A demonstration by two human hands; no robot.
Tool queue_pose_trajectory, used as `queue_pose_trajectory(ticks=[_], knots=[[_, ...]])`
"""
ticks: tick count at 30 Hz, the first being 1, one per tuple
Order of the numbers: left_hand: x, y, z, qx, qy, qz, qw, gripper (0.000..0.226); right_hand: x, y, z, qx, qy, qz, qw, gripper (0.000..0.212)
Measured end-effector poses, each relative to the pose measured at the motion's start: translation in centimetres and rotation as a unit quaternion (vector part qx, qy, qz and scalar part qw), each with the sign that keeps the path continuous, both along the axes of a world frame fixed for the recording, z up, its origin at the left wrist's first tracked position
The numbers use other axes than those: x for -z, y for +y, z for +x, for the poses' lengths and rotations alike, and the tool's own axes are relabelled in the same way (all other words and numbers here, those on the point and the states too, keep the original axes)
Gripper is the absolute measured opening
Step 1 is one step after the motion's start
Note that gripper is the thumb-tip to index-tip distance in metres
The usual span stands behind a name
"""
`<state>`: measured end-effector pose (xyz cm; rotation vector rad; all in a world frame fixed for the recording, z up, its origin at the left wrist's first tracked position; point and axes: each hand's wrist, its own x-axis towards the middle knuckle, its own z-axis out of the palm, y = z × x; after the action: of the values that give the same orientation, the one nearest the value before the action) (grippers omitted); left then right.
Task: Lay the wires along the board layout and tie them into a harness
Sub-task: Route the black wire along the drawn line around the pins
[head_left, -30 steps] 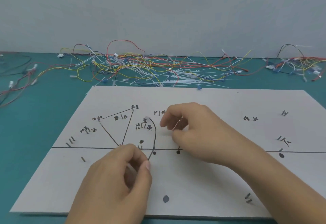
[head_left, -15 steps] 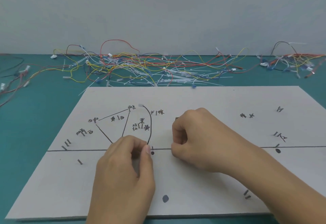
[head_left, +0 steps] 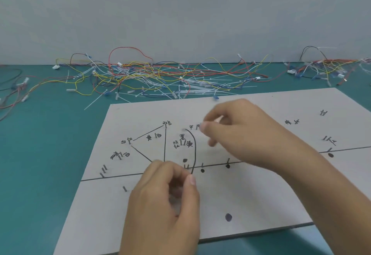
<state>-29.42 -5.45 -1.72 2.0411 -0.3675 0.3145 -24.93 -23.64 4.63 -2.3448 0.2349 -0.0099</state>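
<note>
A teal table (head_left: pixel 40 154) fills the view up to a pale wall. On it lies a white board (head_left: pixel 261 204), tilted so that its far right corner points to 1 o'clock. The board carries drawn black lines (head_left: pixel 112 176) and handwritten labels (head_left: pixel 182 136). Beyond the board, at 12 o'clock, a loose pile of wires (head_left: pixel 160 78) in red, yellow, white and blue is spread across the table. Smaller bunches lie at 10 o'clock (head_left: pixel 18 88) and 2 o'clock (head_left: pixel 325 68).

The right hand (head_left: pixel 241 134) comes in from 4 o'clock and hovers over the board's middle. It is blurred, with its fingers curled. A pale sliver shows between the fingertips, but I cannot tell whether it is pinched.

The left hand (head_left: pixel 166 204) sits at 6 o'clock, its thumb and forefinger pinching the lower end of a black wire (head_left: pixel 194 148). The wire arcs away toward 12 o'clock, ending just beside the right fingertips.

Short dark pins (head_left: pixel 104 168) stand at 9 o'clock on the board. A black dot (head_left: pixel 228 217) is marked at 5 o'clock.
</note>
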Motion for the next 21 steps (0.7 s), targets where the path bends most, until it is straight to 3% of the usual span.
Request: queue_pose_trajectory(ticks=[2,6,13,18,21], knots=[[-0.1,0.6,-0.2,-0.003,0.02,0.001,1.0,0.006,-0.2,1.5,1.2,-0.039,0.037,0.056,0.997,0.025],[0.3,0.8,-0.1,0.013,0.026,-0.018,0.999,0.008,0.0,3.3,2.6,-0.081,0.056,0.039,0.994,0.037],[1.3,1.0,0.3,0.013,-0.018,-0.001,1.0,0.017,2.2,3.2,2.3,-0.017,-0.017,0.08,0.996,0.031],[1.5,1.0,0.6,0.0,-0.023,0.016,1.0,0.015,2.8,2.8,2.7,-0.001,-0.038,0.009,0.999,0.029],[1.5,0.8,0.6,-0.006,-0.037,0.033,0.999,0.012,3.2,3.1,2.7,-0.01,-0.03,0.019,0.999,0.029]])
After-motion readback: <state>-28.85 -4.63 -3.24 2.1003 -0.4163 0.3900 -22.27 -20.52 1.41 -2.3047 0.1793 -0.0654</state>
